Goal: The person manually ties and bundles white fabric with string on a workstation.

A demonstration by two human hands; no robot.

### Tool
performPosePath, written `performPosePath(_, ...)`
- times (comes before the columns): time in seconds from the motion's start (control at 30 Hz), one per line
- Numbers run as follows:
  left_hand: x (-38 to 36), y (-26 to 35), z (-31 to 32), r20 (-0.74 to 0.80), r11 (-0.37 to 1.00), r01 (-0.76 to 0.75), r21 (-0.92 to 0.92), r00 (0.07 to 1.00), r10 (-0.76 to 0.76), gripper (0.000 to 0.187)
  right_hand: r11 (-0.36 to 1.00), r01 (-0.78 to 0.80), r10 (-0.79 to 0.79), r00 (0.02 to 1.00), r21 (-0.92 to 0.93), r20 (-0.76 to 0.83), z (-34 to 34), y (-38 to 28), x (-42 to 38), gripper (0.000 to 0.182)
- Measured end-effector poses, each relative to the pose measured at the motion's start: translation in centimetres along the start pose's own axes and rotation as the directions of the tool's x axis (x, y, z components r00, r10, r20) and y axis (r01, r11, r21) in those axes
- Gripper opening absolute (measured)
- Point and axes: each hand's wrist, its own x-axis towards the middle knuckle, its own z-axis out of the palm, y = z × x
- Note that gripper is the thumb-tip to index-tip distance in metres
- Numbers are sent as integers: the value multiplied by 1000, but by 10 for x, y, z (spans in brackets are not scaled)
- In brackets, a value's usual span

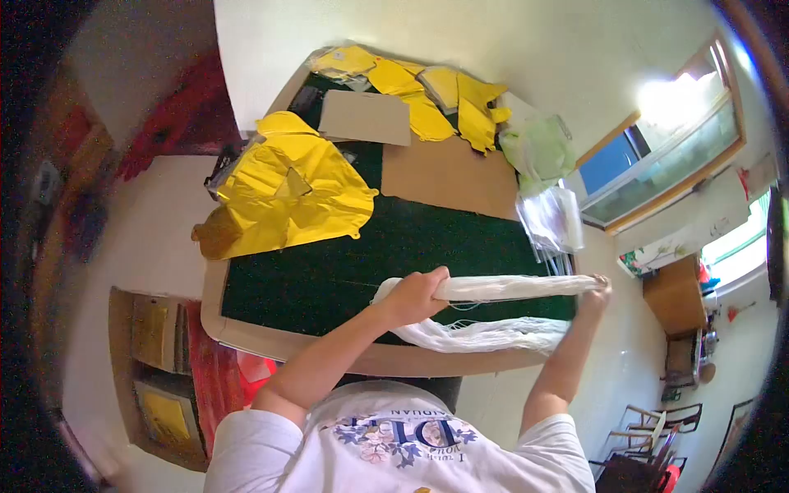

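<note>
A long skein of white thread [518, 287] stretches across the near part of the green table top [444, 238]. My left hand [415, 297] is closed around its left part. At the right end, my right hand [597, 294] grips the same skein near the table's right edge. The upper strand bundle runs straight between both hands. A looser, curved bundle lies below it along the front edge and comes round to my left hand.
Yellow sheets [304, 197] lie at the table's left, more [444, 90] at the back. Cardboard pieces [366, 117] sit between them. A green bag [538, 152] and clear plastic [551, 218] are at the right edge. An open box [160, 378] stands below left.
</note>
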Motion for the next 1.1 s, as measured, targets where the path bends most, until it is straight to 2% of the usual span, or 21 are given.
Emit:
performPosePath(0.1, -7, 0, 2, 62, 999, -39, -8, 997, 39, 42, 941, 319, -328, 942, -109, -75, 101, -41, -32, 28)
performPosePath(0.17, -8, -11, 8, 86, 995, -5, 99, 996, -3, 39, 920, 332, -341, 940, -210, -10, 201, -78, -77, 25)
performPosePath(0.23, -7, -30, 15, 111, 977, 54, 204, 991, -78, 35, 920, 385, -354, 893, -68, 277, 308, -100, -155, 24)
performPosePath(0.3, -10, -47, 26, 6, 991, 74, 116, 997, -75, 26, 943, 329, -255, 811, -49, 527, 388, -107, -228, 33)
performPosePath(0.33, -11, -51, 30, -61, 997, 56, 44, 997, -53, 26, 963, 268, -169, 582, 8, 795, 417, -109, -262, 37)
performPosePath(0.37, -11, -53, 32, -131, 999, 28, -26, 991, -31, 26, 942, 329, -154, 596, -65, 788, 454, -102, -312, 40)
performPosePath(0.4, -12, -52, 32, -157, 998, 21, -66, 987, -31, 28, 948, 312, -45, 321, -61, 946, 471, -96, -331, 39)
performPosePath(0.5, -20, -33, 12, -103, 949, 156, -274, 976, -190, 35, 924, 367, 7, 256, -104, 967, 527, -43, -400, 30)
performPosePath(0.53, 0, -79, 50, -196, 972, 43, -230, 976, -90, 40, 920, 370, 38, 247, -131, 968, 540, -17, -422, 30)
performPosePath(0.63, -2, -72, 44, -526, 953, -91, -288, 847, -78, 50, 921, 278, 357, -312, -275, 880, 566, 28, -501, 33)
performPosePath(0.7, 2, -84, 41, -367, 761, -157, -629, 923, -113, 55, 880, 204, 471, -277, -428, 837, 572, 94, -546, 32)
performPosePath(0.73, -6, -78, 29, -248, 594, -128, -794, 960, -126, 55, 853, -41, 495, -256, -521, 830, 567, 130, -567, 31)
performPosePath(0.77, -3, -80, 26, -284, 552, -194, -811, 955, -81, 40, 809, 129, 586, -263, -574, 766, 567, 149, -581, 30)
performPosePath(0.8, 0, -82, 23, -319, 505, -258, -824, 947, -36, 29, 772, -62, 605, -234, -633, 761, 557, 178, -596, 31)
performPosePath(0.83, 4, -85, 20, -352, 452, -318, -833, 936, 9, 28, 738, -95, 634, -242, -668, 734, 549, 213, -601, 29)
performPosePath(0.87, -10, -62, -2, -211, 336, -158, -929, 969, -127, 30, 753, 138, 657, -217, -644, 722, 542, 234, -602, 26)
performPosePath(0.9, -18, -50, -15, -44, 190, 3, -982, 970, -241, 35, 727, 183, 687, -211, -662, 695, 532, 261, -604, 26)
performPosePath(0.93, -12, -61, -11, -99, 191, -63, -980, 978, -185, 37, 699, 225, 715, -202, -679, 669, 522, 285, -605, 28)
performPosePath(1.0, -24, -47, -29, 2, 158, 48, -986, 961, -276, 38, 733, 410, 657, -222, -542, 720, 504, 321, -597, 30)
performPosePath(1.03, -23, -48, -29, 39, 46, 53, -998, 964, -262, 38, 734, 496, 629, -237, -464, 741, 496, 328, -594, 33)
performPosePath(1.1, -13, -61, -16, 82, -270, 33, -962, 981, -173, 39, 767, 383, 613, -201, -515, 764, 488, 303, -589, 39)
